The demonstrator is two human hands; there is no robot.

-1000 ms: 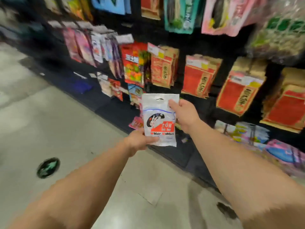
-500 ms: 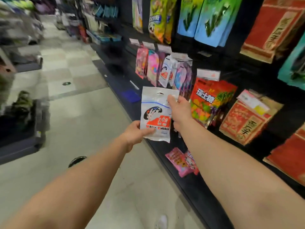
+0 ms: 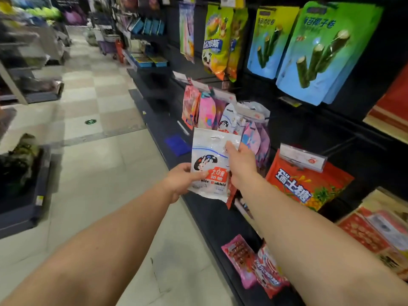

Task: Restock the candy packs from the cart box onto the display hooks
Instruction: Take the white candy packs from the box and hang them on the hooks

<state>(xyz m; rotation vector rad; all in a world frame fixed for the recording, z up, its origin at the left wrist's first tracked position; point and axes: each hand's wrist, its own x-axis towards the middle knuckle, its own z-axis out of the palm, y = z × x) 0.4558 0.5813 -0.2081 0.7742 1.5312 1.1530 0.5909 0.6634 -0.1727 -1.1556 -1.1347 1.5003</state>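
Both hands hold one white White Rabbit candy pack [image 3: 207, 151] upright in front of the display. My left hand [image 3: 180, 181] grips its lower left edge with the thumb across the front. My right hand [image 3: 239, 164] pinches its right side near the top. The pack's hang hole shows at its upper edge. Just behind it, several matching white packs [image 3: 229, 120] hang on a display hook, between pink and purple packs. The cart box is not in sight.
The black display wall [image 3: 309, 129] runs along the right with green and blue bags [image 3: 320, 51] above and an orange-red pack [image 3: 306, 184] to the right. Pink packs [image 3: 254, 266] lie on the low shelf. A dark trolley [image 3: 24, 184] stands left on the tiled aisle.
The view has swung left along the aisle and closer to the hooks. The pack, still in both hands, now sits right in front of the hanging white packs.
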